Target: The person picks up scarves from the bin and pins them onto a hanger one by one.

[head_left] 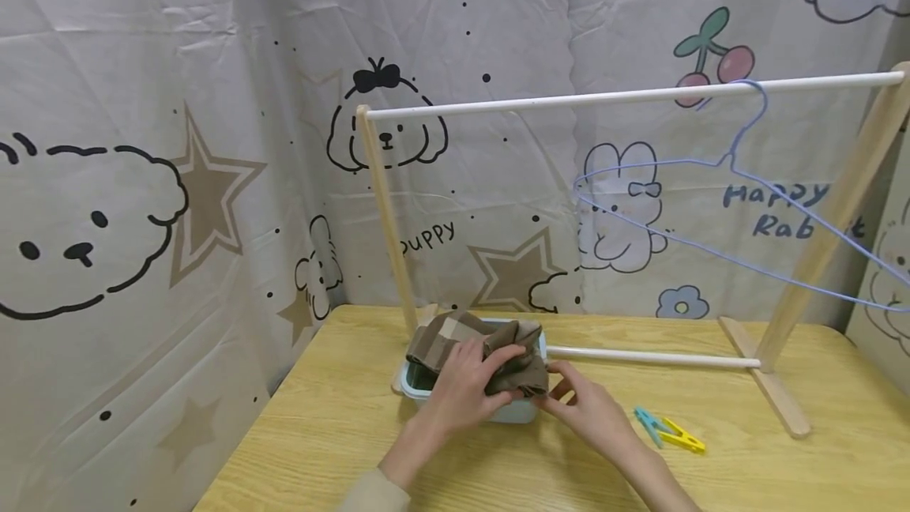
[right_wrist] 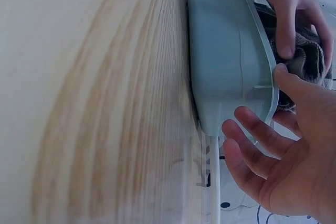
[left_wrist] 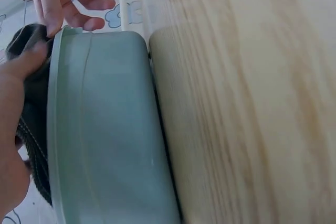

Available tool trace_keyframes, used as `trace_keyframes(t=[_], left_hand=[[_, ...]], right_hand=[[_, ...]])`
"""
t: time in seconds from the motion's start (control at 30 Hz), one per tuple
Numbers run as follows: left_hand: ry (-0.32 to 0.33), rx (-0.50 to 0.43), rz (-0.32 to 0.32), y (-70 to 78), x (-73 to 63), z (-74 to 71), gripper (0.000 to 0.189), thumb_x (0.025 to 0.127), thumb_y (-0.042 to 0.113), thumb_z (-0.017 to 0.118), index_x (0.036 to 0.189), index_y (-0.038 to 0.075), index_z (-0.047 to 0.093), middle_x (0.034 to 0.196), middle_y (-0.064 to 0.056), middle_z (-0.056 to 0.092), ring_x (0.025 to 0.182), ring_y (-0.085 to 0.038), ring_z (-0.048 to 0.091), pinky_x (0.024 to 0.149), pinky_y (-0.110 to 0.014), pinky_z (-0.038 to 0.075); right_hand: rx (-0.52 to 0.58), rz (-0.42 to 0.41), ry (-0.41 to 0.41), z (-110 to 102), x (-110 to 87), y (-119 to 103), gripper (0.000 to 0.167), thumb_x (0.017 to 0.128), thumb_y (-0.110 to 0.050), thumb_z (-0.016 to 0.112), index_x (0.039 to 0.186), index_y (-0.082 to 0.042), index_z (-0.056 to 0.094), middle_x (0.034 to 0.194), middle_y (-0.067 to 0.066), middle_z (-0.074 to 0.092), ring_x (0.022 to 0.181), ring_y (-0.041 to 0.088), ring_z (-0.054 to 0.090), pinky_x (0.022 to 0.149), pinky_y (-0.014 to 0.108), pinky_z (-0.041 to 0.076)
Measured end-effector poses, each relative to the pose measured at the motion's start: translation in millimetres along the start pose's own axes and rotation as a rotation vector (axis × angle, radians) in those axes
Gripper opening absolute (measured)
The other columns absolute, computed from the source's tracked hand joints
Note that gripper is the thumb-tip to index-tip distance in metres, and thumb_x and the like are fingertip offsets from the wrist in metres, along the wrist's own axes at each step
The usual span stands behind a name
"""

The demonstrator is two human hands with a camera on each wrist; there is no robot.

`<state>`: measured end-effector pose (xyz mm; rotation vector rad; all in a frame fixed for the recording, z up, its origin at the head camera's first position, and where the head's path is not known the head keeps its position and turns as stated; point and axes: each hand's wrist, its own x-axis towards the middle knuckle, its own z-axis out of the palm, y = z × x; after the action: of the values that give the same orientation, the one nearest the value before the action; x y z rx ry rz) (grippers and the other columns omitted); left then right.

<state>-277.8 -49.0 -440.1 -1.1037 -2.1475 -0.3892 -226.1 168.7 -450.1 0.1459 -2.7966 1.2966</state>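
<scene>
A brown checked garment (head_left: 455,330), bunched and with pale stitching along an edge, lies over a light blue-green plastic basin (right_wrist: 220,51) on the table. My left hand (head_left: 465,385) grips the bunched fabric from above, thumb toward me, fingers partly hidden in the folds. At the basin's right corner is my right hand (head_left: 586,409), its thumb tip (right_wrist: 281,70) at the rim and its index finger beside the fabric. Its other fingers spread loosely outside the basin. I cannot tell whether thumb and index pinch the garment.
Behind the basin stands a wooden rack with a white top bar (head_left: 540,103) and a white lower bar (head_left: 654,357). A blue wire hanger (head_left: 732,164) hangs at its right. Blue and yellow clothespins (head_left: 671,431) lie right of my right hand. A printed curtain (head_left: 284,62) encloses the table.
</scene>
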Motion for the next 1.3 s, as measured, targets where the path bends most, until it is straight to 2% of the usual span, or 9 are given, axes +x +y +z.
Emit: trace_keyframes(t=[0.13,0.37,0.5,0.63,0.77,1.03,1.2,1.3], left_hand=[[0.07,-0.009,0.042,-1.1,4.3,0.8,0.048,0.081,0.03,0.084,0.124,0.025,0.063,0.101,-0.002,0.069,0.094,-0.019,0.064,0.081,-0.037,0.053],[0.145,-0.029,0.087,-8.5,12.1,-10.8,0.046,0.079,0.017,0.085,0.121,0.021,0.067,0.102,-0.004,0.07,0.091,-0.017,0.066,0.08,-0.03,0.055],[0.23,-0.044,0.091,-16.2,19.8,-25.9,0.048,0.077,0.011,0.085,0.121,0.018,0.066,0.1,-0.009,0.068,0.09,-0.021,0.067,0.077,-0.032,0.056],[0.319,-0.069,0.063,-25.7,30.9,-42.5,0.046,0.079,0.006,0.082,0.121,0.017,0.067,0.098,-0.013,0.067,0.085,-0.024,0.066,0.072,-0.035,0.056],[0.395,-0.136,0.029,-36.9,42.8,-58.5,0.044,0.08,0.002,0.08,0.12,0.015,0.067,0.1,-0.015,0.067,0.087,-0.026,0.066,0.072,-0.037,0.057],[0.496,-0.141,-0.001,-52.7,69.4,-93.5,0.039,0.082,0.002,0.078,0.118,0.011,0.069,0.095,-0.017,0.068,0.075,-0.025,0.059,0.063,-0.039,0.051],[0.553,-0.143,0.005,-59.3,87.6,-113.4,0.035,0.084,0.003,0.077,0.118,0.01,0.07,0.096,-0.019,0.069,0.077,-0.028,0.062,0.065,-0.041,0.051],[0.591,-0.132,0.021,-63.5,98.9,-126.3,0.035,0.084,0.003,0.077,0.118,0.008,0.07,0.099,-0.02,0.069,0.084,-0.032,0.065,0.07,-0.044,0.054]], right_hand=[[0.008,-0.001,0.002,-0.1,-1.0,-0.9,0.05,0.086,-0.046,0.074,0.127,-0.022,0.059,0.089,-0.002,0.069,0.069,0.01,0.062,0.059,0.03,0.049],[-0.007,0.0,-0.003,-1.6,-2.2,-3.2,0.055,0.086,-0.049,0.073,0.13,-0.02,0.058,0.09,-0.003,0.069,0.071,0.011,0.062,0.058,0.031,0.049],[-0.024,0.006,-0.003,-1.7,-1.9,-3.1,0.058,0.086,-0.051,0.072,0.131,-0.018,0.057,0.091,-0.003,0.07,0.072,0.01,0.062,0.059,0.031,0.049],[-0.037,0.017,0.011,-1.3,-1.6,-2.8,0.057,0.085,-0.051,0.073,0.129,-0.019,0.058,0.091,-0.004,0.07,0.074,0.011,0.063,0.059,0.03,0.048],[-0.043,0.018,0.027,0.1,-1.0,-2.8,0.055,0.084,-0.05,0.074,0.13,-0.023,0.058,0.089,-0.006,0.07,0.076,0.01,0.063,0.059,0.029,0.047],[-0.038,-0.011,0.049,1.9,-1.0,-0.5,0.05,0.084,-0.044,0.076,0.128,-0.026,0.06,0.083,-0.009,0.068,0.068,0.008,0.06,0.055,0.028,0.045],[-0.077,-0.015,0.063,2.6,-0.6,0.7,0.04,0.088,-0.035,0.075,0.125,-0.029,0.061,0.081,-0.011,0.068,0.063,0.006,0.059,0.052,0.027,0.044],[-0.096,-0.024,0.067,2.4,-0.8,0.3,0.039,0.088,-0.035,0.074,0.124,-0.028,0.061,0.081,-0.011,0.068,0.062,0.004,0.059,0.051,0.028,0.043]])
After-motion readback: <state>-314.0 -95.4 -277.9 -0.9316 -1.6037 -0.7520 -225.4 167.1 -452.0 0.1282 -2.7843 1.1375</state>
